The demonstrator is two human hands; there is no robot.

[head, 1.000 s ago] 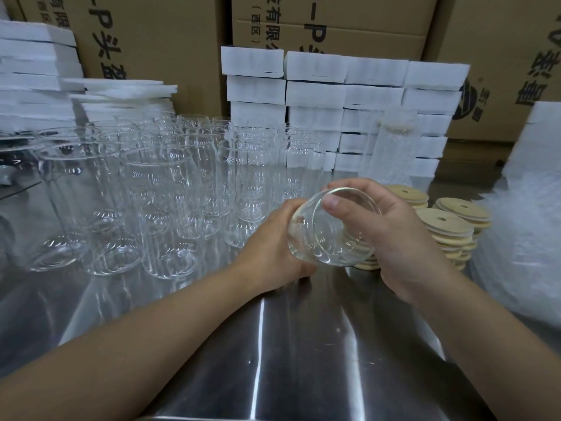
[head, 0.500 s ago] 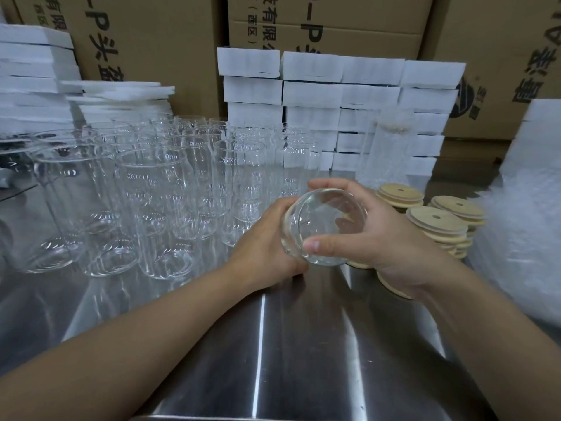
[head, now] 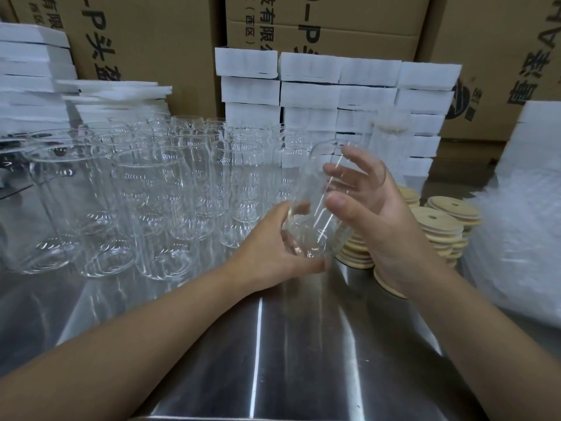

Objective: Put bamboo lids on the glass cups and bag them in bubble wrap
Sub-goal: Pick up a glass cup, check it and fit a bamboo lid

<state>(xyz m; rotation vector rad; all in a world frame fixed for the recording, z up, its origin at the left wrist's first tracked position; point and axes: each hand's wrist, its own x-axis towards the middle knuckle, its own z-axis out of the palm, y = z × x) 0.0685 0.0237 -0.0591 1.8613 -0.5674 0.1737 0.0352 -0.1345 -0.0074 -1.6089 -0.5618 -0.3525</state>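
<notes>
The clear glass cup [head: 315, 205], whose round end faced the camera half a second ago, now stands nearly upright with its top leaning a little to the right, and the fingers of the right hand [head: 376, 217] have loosened and spread. The cup is held between the two hands, above the shiny stainless steel table [head: 273, 344]. The left hand [head: 270, 250] grips its lower end, fingers curled round the base. The right hand cups its upper half, the thumb pressed on the near wall and the spread fingers curved behind the glass. Just right of the hands stand stacks of round bamboo lids with a hole in each [head: 446, 220], and beyond them a heap of white bubble wrap [head: 516, 226]. To the left, a crowd of upright empty glasses [head: 151, 192] fills the table. Behind are white foam blocks [head: 334, 86] and brown cardboard boxes [head: 158, 41].
</notes>
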